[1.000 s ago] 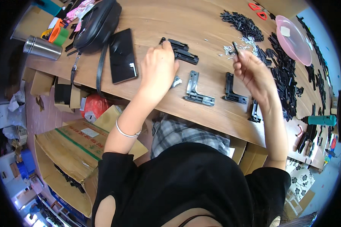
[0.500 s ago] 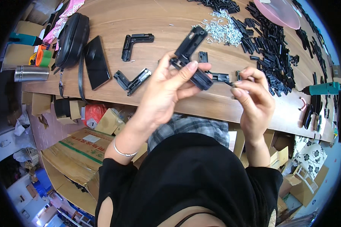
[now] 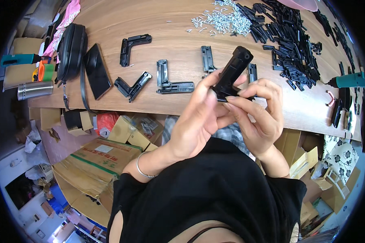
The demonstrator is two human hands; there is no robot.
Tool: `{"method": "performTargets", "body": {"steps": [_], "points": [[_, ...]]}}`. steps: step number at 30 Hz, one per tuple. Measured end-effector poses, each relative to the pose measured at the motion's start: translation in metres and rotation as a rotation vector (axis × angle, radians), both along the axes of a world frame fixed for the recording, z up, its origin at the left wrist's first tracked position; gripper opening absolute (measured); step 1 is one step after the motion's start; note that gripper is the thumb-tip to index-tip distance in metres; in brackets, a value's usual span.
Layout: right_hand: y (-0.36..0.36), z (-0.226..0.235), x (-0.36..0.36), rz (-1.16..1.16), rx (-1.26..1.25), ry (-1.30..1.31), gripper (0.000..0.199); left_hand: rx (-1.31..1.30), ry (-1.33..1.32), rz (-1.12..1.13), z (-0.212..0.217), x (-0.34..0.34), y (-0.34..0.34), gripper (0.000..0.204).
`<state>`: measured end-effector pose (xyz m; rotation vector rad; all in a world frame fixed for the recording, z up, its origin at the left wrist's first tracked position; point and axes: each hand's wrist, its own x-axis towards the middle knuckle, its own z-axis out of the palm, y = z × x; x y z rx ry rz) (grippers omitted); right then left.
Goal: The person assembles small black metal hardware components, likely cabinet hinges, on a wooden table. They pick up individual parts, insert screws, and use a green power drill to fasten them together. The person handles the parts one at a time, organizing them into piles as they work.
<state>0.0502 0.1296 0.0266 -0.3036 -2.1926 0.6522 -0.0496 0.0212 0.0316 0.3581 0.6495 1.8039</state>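
Note:
My left hand [image 3: 194,121] grips a black L-shaped plastic part [image 3: 235,67], one arm of it pointing up and to the right. My right hand [image 3: 259,115] is closed, with thumb and forefinger pinched against the part's lower end. The small black piece in that pinch is mostly hidden by the fingers. Left of my hands lie an L-shaped part [image 3: 172,86] with its hollow inner side up, a V-turned one [image 3: 133,86] and another L-shaped part [image 3: 127,49]. Just behind my left hand rests a further L-shaped part [image 3: 207,58], partly covered.
A heap of silver screws [image 3: 227,20] lies at the back, beside a large pile of black plastic pieces [image 3: 292,48]. Teal electric screwdrivers [image 3: 348,80] sit at both sides. At left are a phone [image 3: 97,72], a black case [image 3: 72,52] and a metal cup [image 3: 35,90].
My right hand has brought the small black piece leftward to the held part. The left hand has turned that part over, outer side up. The view has shifted slightly.

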Motion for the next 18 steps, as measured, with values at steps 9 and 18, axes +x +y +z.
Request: {"method": "performTargets", "body": {"steps": [9,18], "points": [[-0.007,-0.002,0.009,0.152,-0.415,0.128,0.036,-0.095,0.643,0.041,-0.010,0.001,-0.009,0.042],[0.005,0.006,0.014,0.518,-1.846,-0.072,0.031,0.088,0.987,0.071,-0.002,-0.022,-0.011,0.034]]}}
